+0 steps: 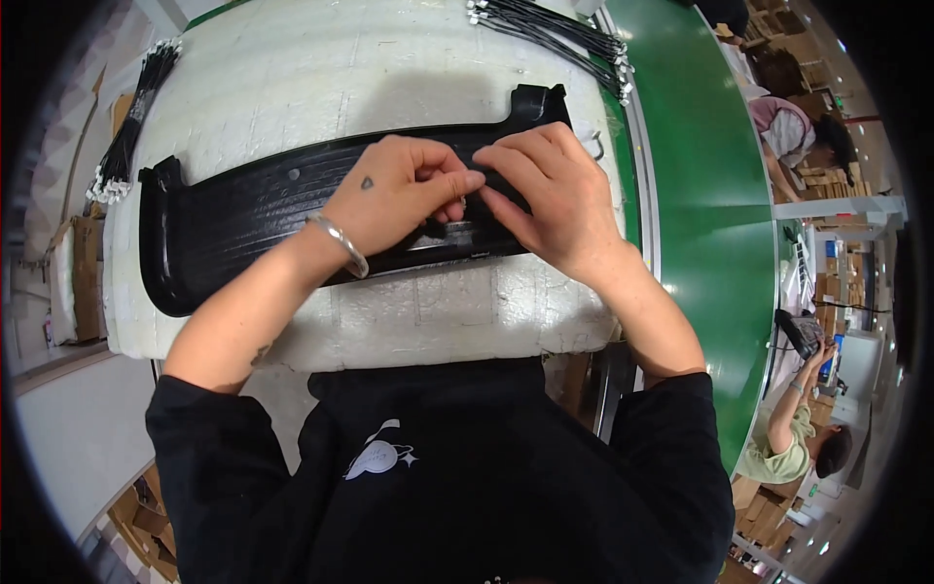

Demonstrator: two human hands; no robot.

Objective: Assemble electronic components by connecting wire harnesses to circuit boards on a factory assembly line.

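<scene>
A long black plastic panel (243,209) with raised ends lies across the white padded work surface (389,321) in front of me. Over its right half, my left hand (404,190) is closed in a pinch, thumb against bent fingers. A tiny pale bit shows at those fingertips, too small to name. My right hand (559,200) meets it from the right, fingers curled and thumb tip close to the left thumb. Whatever the right fingertips hold, if anything, is hidden. Both hands are just above or touching the panel; I cannot tell which.
Bundles of black cables with white connectors lie at the back left (141,122) and back right (559,39). A green conveyor belt (700,195) runs along the right side behind a metal rail. Beyond it, two people work, one holding up a dark device (800,333).
</scene>
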